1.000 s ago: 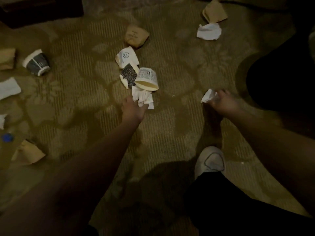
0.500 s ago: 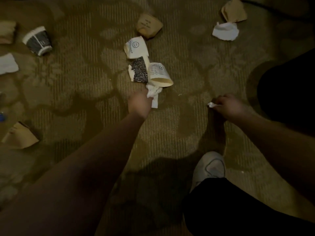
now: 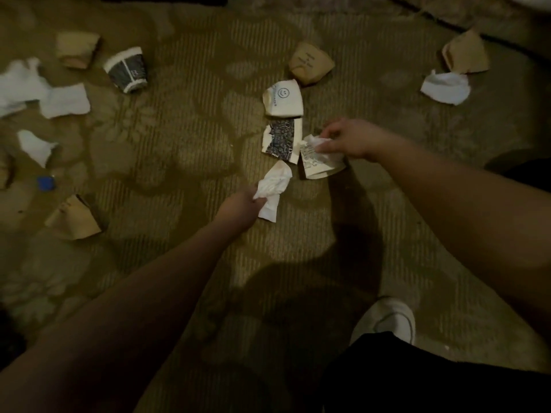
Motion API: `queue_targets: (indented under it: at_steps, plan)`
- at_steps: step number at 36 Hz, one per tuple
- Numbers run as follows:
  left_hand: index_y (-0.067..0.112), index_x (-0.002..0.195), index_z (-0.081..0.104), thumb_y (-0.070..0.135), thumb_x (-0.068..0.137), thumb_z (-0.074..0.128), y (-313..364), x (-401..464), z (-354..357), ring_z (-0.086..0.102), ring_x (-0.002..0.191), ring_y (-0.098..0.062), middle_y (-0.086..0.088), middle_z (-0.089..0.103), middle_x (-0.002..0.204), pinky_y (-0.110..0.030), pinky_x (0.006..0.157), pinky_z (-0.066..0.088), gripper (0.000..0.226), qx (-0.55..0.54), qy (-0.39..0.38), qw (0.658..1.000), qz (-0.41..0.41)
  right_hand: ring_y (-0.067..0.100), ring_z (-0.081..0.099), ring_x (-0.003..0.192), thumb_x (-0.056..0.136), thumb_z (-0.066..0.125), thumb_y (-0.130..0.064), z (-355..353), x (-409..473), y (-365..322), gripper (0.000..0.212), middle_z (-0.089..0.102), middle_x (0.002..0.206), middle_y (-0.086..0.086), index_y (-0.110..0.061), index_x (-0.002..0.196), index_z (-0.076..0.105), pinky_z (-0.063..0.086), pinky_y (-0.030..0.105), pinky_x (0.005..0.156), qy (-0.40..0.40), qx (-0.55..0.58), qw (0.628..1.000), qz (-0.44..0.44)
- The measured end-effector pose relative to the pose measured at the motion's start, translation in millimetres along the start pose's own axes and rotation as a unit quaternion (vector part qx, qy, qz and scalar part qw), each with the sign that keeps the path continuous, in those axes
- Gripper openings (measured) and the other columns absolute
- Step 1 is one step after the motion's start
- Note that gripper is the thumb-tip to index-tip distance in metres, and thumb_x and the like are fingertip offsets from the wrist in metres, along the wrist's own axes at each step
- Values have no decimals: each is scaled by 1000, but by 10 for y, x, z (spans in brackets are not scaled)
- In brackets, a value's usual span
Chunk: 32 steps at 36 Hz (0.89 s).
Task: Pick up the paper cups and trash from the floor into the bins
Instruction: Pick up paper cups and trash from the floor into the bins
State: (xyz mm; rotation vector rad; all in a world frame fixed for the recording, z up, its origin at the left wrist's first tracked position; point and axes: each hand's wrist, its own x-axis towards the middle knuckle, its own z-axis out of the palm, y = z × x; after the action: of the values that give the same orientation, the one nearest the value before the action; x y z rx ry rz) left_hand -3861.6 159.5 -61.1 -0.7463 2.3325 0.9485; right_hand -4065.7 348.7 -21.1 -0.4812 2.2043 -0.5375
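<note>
Patterned olive-brown carpet (image 3: 167, 150) fills the dim room, littered with cups and paper. Near the middle, the left hand (image 3: 238, 205) pinches a crumpled white napkin (image 3: 272, 189), now pulled clear of the cluster it was buried against half a second ago. The right hand (image 3: 348, 138), which was hovering well to the right with a small white paper scrap (image 3: 320, 143) curled in its fingers, has crossed left and now presses down on the pale printed paper cup (image 3: 320, 165) lying on its side, the scrap still in its grip; whether the fingers have closed round the cup I cannot tell. Both hands are thus loaded or nearly so, which suggests a trip to the bins soon; no bin is clearly in view.

Just beyond lie a torn black-patterned cup piece (image 3: 281, 143) and a white smiley-face cup (image 3: 284, 98), then a crushed brown paper cup (image 3: 310, 62). Far left sit a dark striped paper cup (image 3: 126, 70) and white tissues (image 3: 64, 99); far right, a white wad (image 3: 445, 89). A white shoe (image 3: 387, 318) stands near.
</note>
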Motion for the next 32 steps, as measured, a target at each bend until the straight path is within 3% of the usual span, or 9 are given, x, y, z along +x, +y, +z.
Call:
queue_targets:
  at_steps: [2, 6, 9, 11, 16, 20, 25, 27, 32]
  plan:
    - [13, 127, 60, 29, 101, 51, -13, -25, -39, 60, 94, -18, -8, 66, 111, -31, 77, 44, 32, -17, -7, 1000, 4, 20, 53, 114, 85, 73, -45, 109, 140, -36, 50, 54, 139, 2, -26, 130, 61, 44, 33, 86, -20, -31, 999, 18]
    - [13, 134, 57, 28, 102, 51, 7, -67, -126, 59, 111, -25, -7, 63, 122, -31, 85, 41, 36, -55, 3, 998, 13, 27, 48, 124, 83, 77, -41, 313, 267, -23, 48, 46, 139, 7, -24, 126, 64, 41, 34, 96, 1, -62, 997, 35]
    - [12, 127, 61, 28, 101, 53, 63, -50, -186, 59, 106, -24, -8, 61, 116, -33, 85, 44, 32, -69, 11, 997, 23, 31, 40, 132, 80, 80, -36, 441, 279, 36, 36, 35, 147, 7, -27, 111, 64, 40, 41, 105, 32, -30, 998, 47]
    - [5, 117, 63, 26, 100, 55, 132, 5, -236, 57, 100, -24, -9, 56, 111, -31, 81, 41, 28, -66, 24, 997, 37, 32, 39, 134, 76, 84, -34, 505, 300, 64, 41, 32, 150, 8, -28, 108, 58, 42, 45, 107, 54, -7, 997, 57]
    - [0, 109, 64, 25, 99, 56, 383, 223, -370, 54, 95, -23, -13, 54, 111, -29, 75, 36, 28, -68, 40, 996, 33, 27, 52, 123, 75, 85, -26, 508, 272, 81, 88, 45, 145, 7, -27, 147, 35, 51, 43, 95, 60, 108, 988, 91]
    - [5, 108, 67, 31, 98, 57, 546, 380, -406, 56, 95, -22, -7, 53, 106, -29, 74, 36, 29, -44, 44, 998, 32, 27, 54, 122, 80, 81, -29, 366, 258, 226, 83, 51, 141, 7, -25, 149, 35, 50, 43, 97, 31, 126, 983, 133]
    - [14, 101, 72, 42, 97, 55, 732, 412, -474, 59, 73, -11, 0, 65, 84, -25, 57, 36, 33, 7, 31, 999, 0, 25, 55, 118, 83, 79, -28, 277, 147, 244, 79, 53, 138, 6, -25, 149, 36, 51, 39, 90, 20, 143, 980, 137]
    - [14, 108, 71, 41, 97, 56, 807, 383, -497, 61, 78, -13, -1, 69, 92, -25, 61, 39, 32, 5, 36, 999, -8, 25, 58, 115, 85, 77, -25, 237, 85, 226, 77, 53, 136, 6, -27, 149, 35, 54, 38, 85, 16, 164, 975, 149]
    - [6, 132, 58, 33, 103, 49, 953, 442, -533, 56, 119, -29, -15, 61, 130, -31, 91, 41, 41, 4, 43, 999, -12, 24, 59, 105, 86, 76, -29, 0, 58, 217, 77, 54, 136, 8, -22, 149, 32, 56, 39, 81, 19, 173, 974, 148]
